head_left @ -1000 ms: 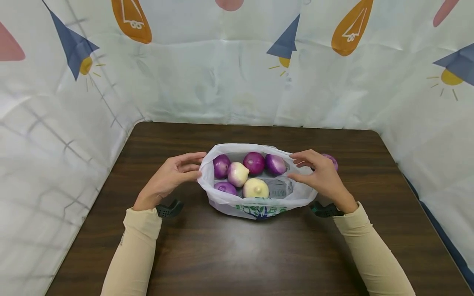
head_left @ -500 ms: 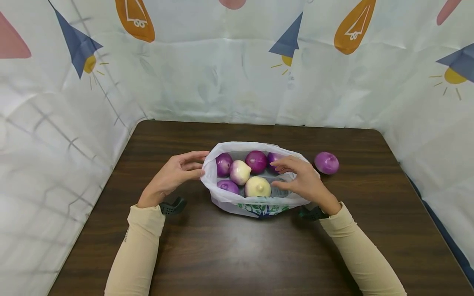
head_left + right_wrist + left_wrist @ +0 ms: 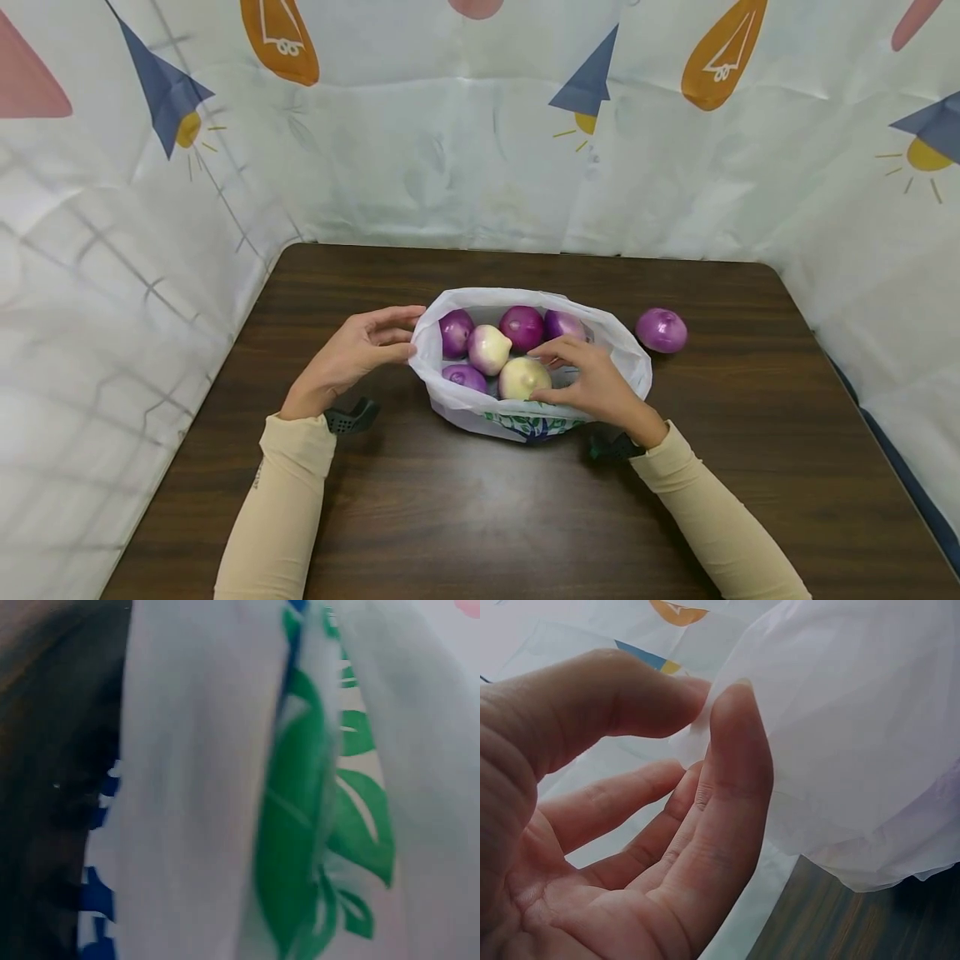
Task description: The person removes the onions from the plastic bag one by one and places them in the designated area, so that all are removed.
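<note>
A white plastic bag (image 3: 457, 408) with a green and blue leaf print stands on the table with its mouth wide. Inside lie several purple onions, one of them a dark purple onion (image 3: 521, 328), plus a pale onion (image 3: 489, 350) and a yellowish-white onion (image 3: 522, 377). My left hand (image 3: 347, 360) pinches the bag's left rim between thumb and index finger, as the left wrist view shows. Reaching over the front right rim, my right hand (image 3: 588, 379) has thumb and fingers spread at the right side of the yellowish-white onion. Bag wall (image 3: 195, 780) fills the right wrist view, hiding that hand.
One purple onion (image 3: 662, 331) lies on the brown wooden table (image 3: 480, 508), right of the bag. A printed white cloth (image 3: 420, 150) hangs behind and along both sides of the table.
My right hand has moved left from the bag's right rim to the yellowish-white onion, uncovering the onion on the table. My left hand keeps its place at the left rim.
</note>
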Tool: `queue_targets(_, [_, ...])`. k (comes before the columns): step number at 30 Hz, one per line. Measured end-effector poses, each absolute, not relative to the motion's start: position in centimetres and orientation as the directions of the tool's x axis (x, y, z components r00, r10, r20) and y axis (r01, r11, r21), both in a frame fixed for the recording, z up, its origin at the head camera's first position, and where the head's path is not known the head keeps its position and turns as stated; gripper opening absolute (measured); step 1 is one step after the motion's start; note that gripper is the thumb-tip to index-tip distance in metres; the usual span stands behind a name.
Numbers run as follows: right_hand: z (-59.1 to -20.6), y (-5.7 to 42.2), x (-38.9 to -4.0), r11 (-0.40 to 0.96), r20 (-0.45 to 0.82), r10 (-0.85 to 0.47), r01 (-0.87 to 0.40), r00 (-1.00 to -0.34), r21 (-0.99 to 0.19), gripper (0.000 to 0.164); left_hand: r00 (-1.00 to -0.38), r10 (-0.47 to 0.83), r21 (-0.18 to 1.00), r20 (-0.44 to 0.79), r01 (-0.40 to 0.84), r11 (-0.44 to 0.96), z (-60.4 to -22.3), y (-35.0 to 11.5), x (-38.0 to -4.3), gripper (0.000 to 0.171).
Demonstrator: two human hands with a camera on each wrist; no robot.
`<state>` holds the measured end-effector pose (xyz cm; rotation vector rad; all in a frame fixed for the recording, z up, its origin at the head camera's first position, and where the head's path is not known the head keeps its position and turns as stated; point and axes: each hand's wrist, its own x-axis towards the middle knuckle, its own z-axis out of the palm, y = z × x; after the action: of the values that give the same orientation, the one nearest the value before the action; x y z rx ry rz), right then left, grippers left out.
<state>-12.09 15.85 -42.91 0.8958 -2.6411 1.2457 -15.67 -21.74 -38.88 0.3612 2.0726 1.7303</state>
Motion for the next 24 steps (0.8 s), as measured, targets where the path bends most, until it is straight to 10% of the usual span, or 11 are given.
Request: queue_targets(24, [-45.0,15.5,-12.0,0.549,0.211,-0.445,-0.451,-0.87,-0.703,0.065,-0.877,0.455,0.968,-0.152,-0.04,0.247,-39.1,-21.4,-15.8,0.061])
